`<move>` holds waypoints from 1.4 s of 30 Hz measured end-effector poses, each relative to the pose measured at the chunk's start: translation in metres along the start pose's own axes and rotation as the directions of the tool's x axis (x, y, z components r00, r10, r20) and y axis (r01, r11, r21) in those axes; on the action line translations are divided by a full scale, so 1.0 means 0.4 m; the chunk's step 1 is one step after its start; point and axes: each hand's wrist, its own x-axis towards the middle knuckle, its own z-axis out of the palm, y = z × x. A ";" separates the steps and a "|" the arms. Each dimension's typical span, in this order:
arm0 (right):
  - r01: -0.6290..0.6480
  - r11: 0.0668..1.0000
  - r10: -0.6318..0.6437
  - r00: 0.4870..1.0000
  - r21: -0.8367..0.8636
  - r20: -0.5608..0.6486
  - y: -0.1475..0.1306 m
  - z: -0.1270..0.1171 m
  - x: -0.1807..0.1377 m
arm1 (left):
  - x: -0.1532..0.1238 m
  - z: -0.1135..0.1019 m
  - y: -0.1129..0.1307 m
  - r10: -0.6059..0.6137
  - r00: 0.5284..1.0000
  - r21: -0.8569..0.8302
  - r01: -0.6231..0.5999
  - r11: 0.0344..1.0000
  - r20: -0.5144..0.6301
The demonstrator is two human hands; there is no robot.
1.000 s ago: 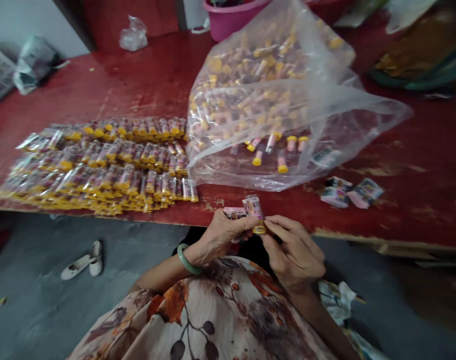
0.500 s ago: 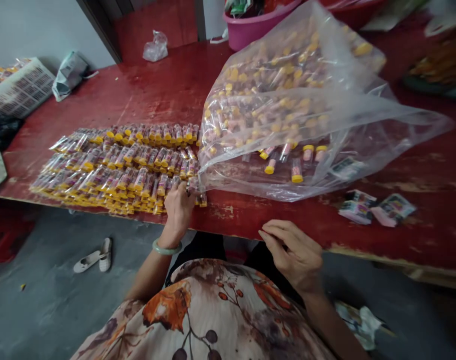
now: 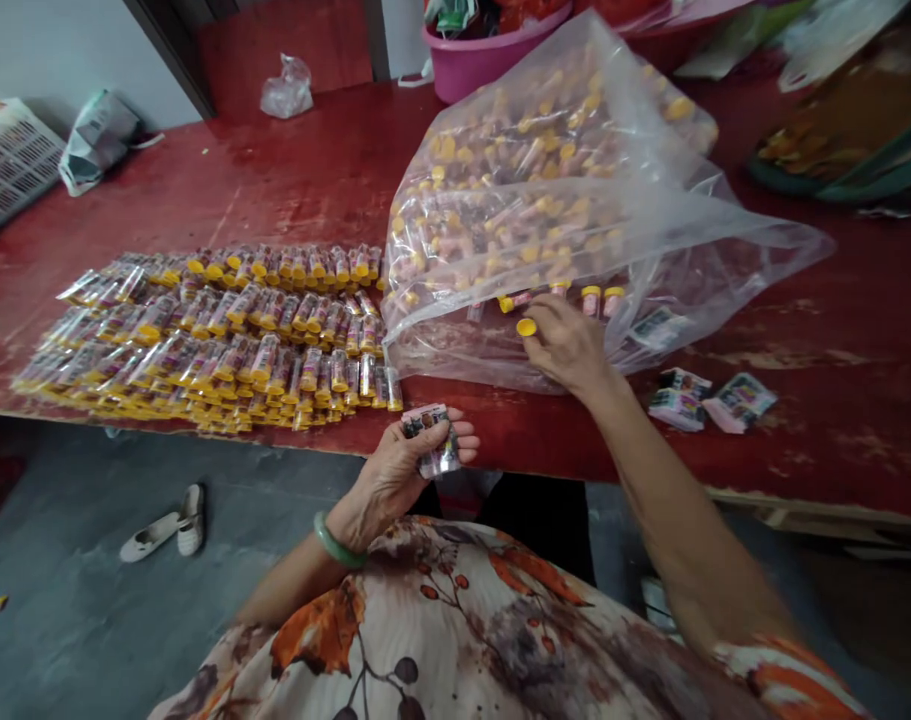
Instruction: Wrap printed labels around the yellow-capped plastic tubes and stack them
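My left hand (image 3: 391, 468) is closed on a small stack of printed cards (image 3: 441, 458) at the table's front edge, thumb on top. At the mouth of a large clear plastic bag (image 3: 462, 235), my right hand (image 3: 579, 350) pinches a yellow-capped tube (image 3: 526, 327); the fingers hide most of its body. Inside the bag are many pink-filled tubes with yellow caps, a few of them lying loose near its opening. Left of the bag, stacked rows of capped tubes (image 3: 237, 340) lie along the table.
Two stacks of printed cards (image 3: 680, 400) (image 3: 740, 403) lie right of my right hand on the red table (image 3: 560, 435). Behind the bag is a pink basin (image 3: 470, 65). A crumpled plastic bag (image 3: 287, 88) lies at the back, and a white basket (image 3: 16, 160) at far left.
My left hand has left the end of the tube rows and now holds the cards nearer me. My right hand has moved forward to the bag's mouth and taken a tube. The view has shifted slightly.
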 end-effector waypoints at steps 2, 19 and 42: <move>-0.089 0.989 0.103 0.987 0.115 -0.124 -0.060 -0.047 -0.064 | 0.007 0.003 -0.013 0.005 1.000 0.017 -0.005 1.000 0.010; -0.655 0.205 0.555 0.690 0.728 0.465 -0.300 -0.089 -0.241 | 0.046 0.053 -0.064 -0.040 0.999 0.162 0.038 0.986 0.007; -0.234 0.483 0.463 0.886 0.844 -0.019 -0.322 -0.204 -0.350 | 0.023 0.097 -0.074 0.110 0.990 0.040 -0.107 0.993 -0.086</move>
